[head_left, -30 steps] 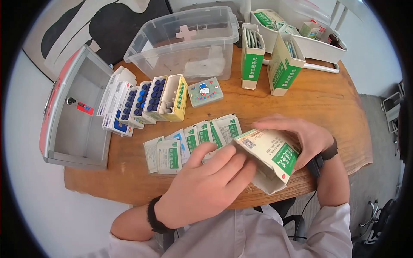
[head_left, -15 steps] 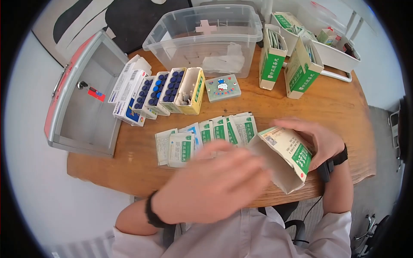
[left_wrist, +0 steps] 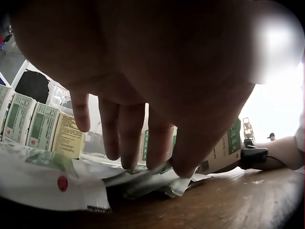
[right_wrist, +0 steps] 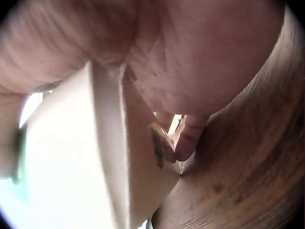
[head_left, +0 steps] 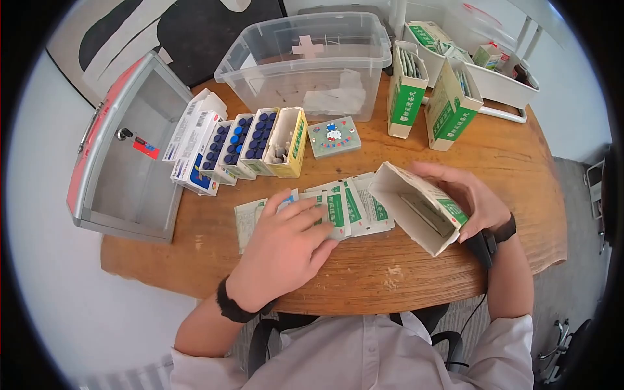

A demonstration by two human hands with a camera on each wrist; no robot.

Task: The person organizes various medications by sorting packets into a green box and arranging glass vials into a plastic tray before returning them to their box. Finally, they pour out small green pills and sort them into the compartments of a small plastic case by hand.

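My right hand (head_left: 471,198) grips a cream and green medicine box (head_left: 416,192) from its right side, thumb at the near edge. The box's open mouth faces left and toward me, and a pale sachet (head_left: 426,214) lies inside. In the right wrist view the carton (right_wrist: 107,143) fills the space under the palm. My left hand (head_left: 286,250) is over the row of green and white sachets (head_left: 354,205), fingers spread and slightly bent. The left wrist view shows its fingertips down at the sachets (left_wrist: 52,176), thumb near the overlapping edges.
Behind the sachets stand cartons of blue-capped vials (head_left: 237,140), a yellow carton (head_left: 289,143) and a cartoon-printed case (head_left: 335,136). A clear plastic bin (head_left: 305,78), two upright sachet boxes (head_left: 406,91) and a white tray (head_left: 507,84) are farther back. An aluminium case (head_left: 123,149) stands left.
My left hand has moved left from the box's mouth to the sachets. The right hand has tipped the box so its inside, with a sachet, shows more.
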